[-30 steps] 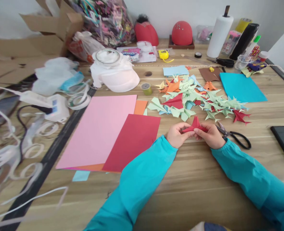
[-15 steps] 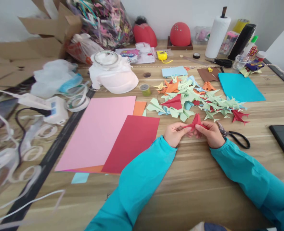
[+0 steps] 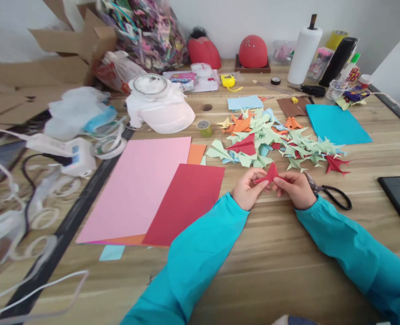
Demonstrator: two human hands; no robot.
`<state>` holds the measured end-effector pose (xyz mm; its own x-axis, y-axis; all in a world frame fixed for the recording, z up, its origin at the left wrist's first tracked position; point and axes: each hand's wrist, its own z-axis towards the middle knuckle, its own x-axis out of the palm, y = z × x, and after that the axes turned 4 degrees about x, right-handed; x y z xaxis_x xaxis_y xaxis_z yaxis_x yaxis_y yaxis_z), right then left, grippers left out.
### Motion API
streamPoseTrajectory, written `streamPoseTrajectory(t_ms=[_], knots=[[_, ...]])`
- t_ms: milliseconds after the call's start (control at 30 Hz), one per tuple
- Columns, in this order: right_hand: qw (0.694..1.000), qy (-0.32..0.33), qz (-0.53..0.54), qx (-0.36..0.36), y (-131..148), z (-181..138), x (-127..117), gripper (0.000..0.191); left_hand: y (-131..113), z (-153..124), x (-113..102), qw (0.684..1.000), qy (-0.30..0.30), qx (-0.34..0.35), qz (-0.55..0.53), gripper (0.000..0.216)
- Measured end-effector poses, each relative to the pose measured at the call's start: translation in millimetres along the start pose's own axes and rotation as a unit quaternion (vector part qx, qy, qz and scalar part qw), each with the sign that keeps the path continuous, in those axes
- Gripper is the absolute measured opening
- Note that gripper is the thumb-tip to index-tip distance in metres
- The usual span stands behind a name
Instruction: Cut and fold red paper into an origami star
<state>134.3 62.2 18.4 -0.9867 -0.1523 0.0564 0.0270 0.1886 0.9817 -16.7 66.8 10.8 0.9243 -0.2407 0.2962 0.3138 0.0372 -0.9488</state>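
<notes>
Between both hands is a small red folded paper piece [image 3: 272, 173], its pointed tip upward and side points spread. My left hand [image 3: 250, 187] pinches it from the left with thumb and fingers. From the right, my right hand [image 3: 296, 187] pinches it too, thumb near the middle. Just beyond the hands lies a heap of folded paper figures [image 3: 264, 128], mostly pale green with some orange, blue and red. A pair of scissors [image 3: 337, 196] with black handles lies beside my right hand, its blades partly hidden. The fingers hide part of the red folds.
Left of my arms lie a red sheet [image 3: 186, 203] and a pink sheet [image 3: 139, 180] over orange paper. Blue paper [image 3: 338, 124] lies at right, a black phone [image 3: 399, 201] nearer me. Cables and tape rolls [image 3: 110, 146] crowd the left, near a cardboard box [image 3: 37, 74].
The red paper piece's side points are spread a little wider and show more clearly between my fingers. Both hands keep their pinch on it, and the view has shifted slightly.
</notes>
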Motion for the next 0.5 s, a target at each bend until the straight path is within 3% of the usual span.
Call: streamPoseTrajectory(t_ms=[167,333,500], knots=[[0.997,-0.024,0.067,-0.009,1.3,-0.8,1.6,0.038,4.6,2.2,-1.3,0.999,-0.035,-0.012,-0.014,0.029],[0.998,0.014,0.037,-0.039,0.2,-2.4,2.1,0.035,6.9,3.0,-3.1,0.999,-0.034,-0.013,-0.009,0.028],[0.999,0.012,0.017,-0.041,-3.6,-1.5,1.5,0.036,5.7,3.5,-3.7,1.000,-0.029,-0.011,0.000,0.026]])
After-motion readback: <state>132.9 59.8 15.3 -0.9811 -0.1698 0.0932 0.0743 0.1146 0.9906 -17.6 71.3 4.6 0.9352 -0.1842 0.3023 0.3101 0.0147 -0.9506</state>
